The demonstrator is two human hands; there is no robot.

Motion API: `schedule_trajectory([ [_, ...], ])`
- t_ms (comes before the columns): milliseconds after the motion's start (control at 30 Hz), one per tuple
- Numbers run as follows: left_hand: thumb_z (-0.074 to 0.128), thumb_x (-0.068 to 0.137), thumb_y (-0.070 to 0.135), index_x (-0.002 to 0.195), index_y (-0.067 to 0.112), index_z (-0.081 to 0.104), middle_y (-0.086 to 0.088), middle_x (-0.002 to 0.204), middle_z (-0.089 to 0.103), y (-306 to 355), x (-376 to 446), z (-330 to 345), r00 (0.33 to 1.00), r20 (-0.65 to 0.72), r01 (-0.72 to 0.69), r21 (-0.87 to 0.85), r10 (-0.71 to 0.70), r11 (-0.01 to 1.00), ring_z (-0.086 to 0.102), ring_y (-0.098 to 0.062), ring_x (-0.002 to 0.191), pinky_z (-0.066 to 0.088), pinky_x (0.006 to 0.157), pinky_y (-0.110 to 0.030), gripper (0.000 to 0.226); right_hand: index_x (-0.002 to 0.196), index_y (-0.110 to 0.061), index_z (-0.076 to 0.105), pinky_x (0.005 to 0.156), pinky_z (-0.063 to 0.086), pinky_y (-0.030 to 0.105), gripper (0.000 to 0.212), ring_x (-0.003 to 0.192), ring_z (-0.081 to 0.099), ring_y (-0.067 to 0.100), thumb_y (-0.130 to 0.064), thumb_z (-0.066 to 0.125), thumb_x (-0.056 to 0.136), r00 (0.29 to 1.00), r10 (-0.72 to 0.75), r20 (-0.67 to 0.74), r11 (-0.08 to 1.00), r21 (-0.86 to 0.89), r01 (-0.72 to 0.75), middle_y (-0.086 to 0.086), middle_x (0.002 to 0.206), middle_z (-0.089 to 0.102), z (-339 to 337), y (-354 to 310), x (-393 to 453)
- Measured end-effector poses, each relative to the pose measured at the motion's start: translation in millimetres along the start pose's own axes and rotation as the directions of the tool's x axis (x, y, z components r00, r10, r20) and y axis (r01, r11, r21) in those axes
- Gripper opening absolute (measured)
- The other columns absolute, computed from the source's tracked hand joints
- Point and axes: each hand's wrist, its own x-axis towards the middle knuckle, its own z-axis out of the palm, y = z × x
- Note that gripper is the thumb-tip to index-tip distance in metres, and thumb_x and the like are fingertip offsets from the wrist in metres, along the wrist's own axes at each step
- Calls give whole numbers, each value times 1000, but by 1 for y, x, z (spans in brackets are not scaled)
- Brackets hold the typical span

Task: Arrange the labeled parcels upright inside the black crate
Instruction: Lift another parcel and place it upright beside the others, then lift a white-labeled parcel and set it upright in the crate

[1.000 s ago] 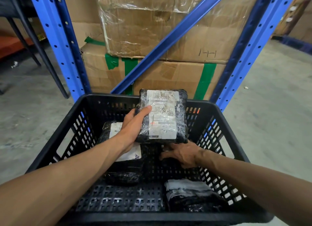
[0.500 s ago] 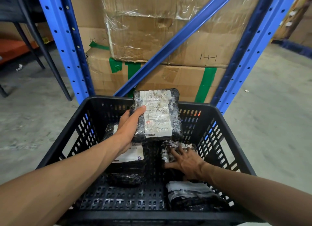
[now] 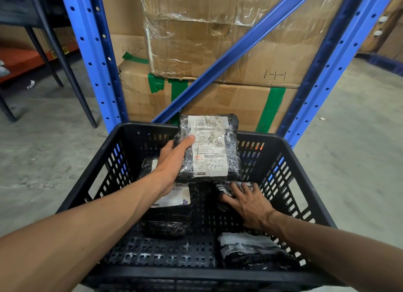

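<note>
A black slatted crate stands on the floor in front of me. My left hand grips a black-wrapped parcel with a white label, held upright at the crate's far wall. My right hand lies with spread fingers on a small dark parcel on the crate floor, below the upright one. A second labeled parcel lies flat under my left wrist. A third parcel lies flat in the near right corner.
A blue rack frame with a diagonal brace rises right behind the crate. Stacked cardboard boxes with green tape fill it. Dark chair legs stand at the left. Concrete floor surrounds the crate.
My right hand slid from the bare crate floor onto the small dark parcel and spread over it. The upright parcel in my left hand has stayed at the far wall.
</note>
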Motion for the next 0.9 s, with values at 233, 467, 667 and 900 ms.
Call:
schedule_trajectory([
  [233, 66, 77, 64, 158, 27, 21, 4, 164, 25, 1, 2, -2, 1000, 2, 6, -4, -6, 1000, 27, -20, 148, 22, 116, -43, 100, 147, -42, 6, 105, 35, 63, 80, 133, 40, 44, -69, 45, 83, 1000, 16, -4, 995, 102, -15, 22, 157, 26, 2, -1, 3],
  [467, 66, 78, 65, 159, 27, 16, 5, 165, 20, -1, 2, -2, 1000, -10, 11, -14, -11, 1000, 23, -19, 150, 19, 117, -44, 102, 154, -30, 14, 101, 46, 53, 79, 119, 57, 35, -35, 61, 90, 978, 204, -50, 945, 271, -183, 10, 143, 45, -17, 20, 10],
  [667, 61, 79, 68, 159, 26, 16, 4, 166, 18, 1, 1, 0, 998, -54, -11, 26, 13, 1000, 22, -19, 150, 21, 116, -43, 101, 137, -26, 17, 83, 54, 41, 72, 83, 68, 30, -34, 66, 84, 867, 494, -58, 418, 891, -179, 12, 112, 69, -39, 35, -4],
  [900, 59, 78, 70, 158, 21, 20, -1, 163, 28, 0, -7, -3, 992, -112, -43, 141, 59, 989, 29, -25, 148, 26, 114, -43, 102, 129, -39, 22, 89, 49, 41, 71, 96, 65, 31, -34, 65, 74, 661, 750, -12, 21, 1000, -6, 1, 106, 68, -87, 50, -36],
])
